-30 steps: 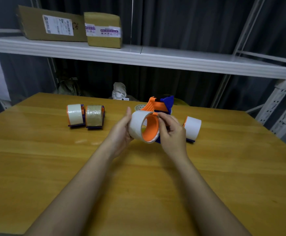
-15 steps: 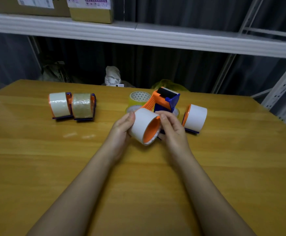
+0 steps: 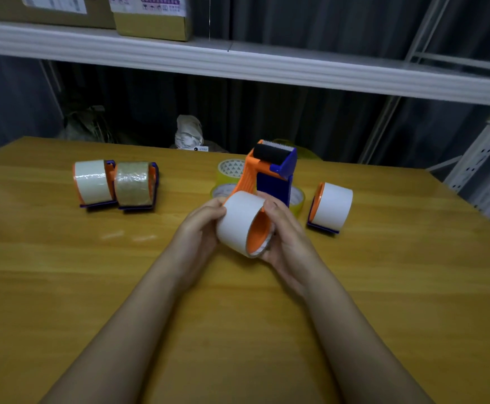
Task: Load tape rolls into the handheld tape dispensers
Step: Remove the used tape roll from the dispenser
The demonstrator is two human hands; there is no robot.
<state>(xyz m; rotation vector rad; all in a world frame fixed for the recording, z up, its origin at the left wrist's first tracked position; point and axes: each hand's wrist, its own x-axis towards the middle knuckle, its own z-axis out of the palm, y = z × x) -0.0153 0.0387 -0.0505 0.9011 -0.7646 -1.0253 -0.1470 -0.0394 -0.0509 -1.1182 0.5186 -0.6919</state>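
Note:
An orange and blue handheld tape dispenser [image 3: 270, 170] is held above the middle of the wooden table [image 3: 63, 287], with a white tape roll [image 3: 238, 221] seated on its orange hub. My left hand [image 3: 200, 228] grips the roll's left side. My right hand [image 3: 284, 234] curls round the roll's right rim and the dispenser body. The dispenser's black roller and blue cutter end point away from me. Loose yellowish tape rolls [image 3: 230, 169] lie behind it, partly hidden.
Two loaded dispensers, one with white tape [image 3: 92, 182] and one with brownish tape [image 3: 134, 185], stand at the left. Another loaded dispenser [image 3: 329, 207] stands at the right. A white shelf [image 3: 238, 65] with cardboard boxes [image 3: 150, 16] runs overhead; a metal rack [image 3: 488, 158] is at the right.
The dispenser has tilted so its roller end points up and away, and the roll now faces lower right. Both hands stayed on it, shifting slightly lower. The camera has tipped downward.

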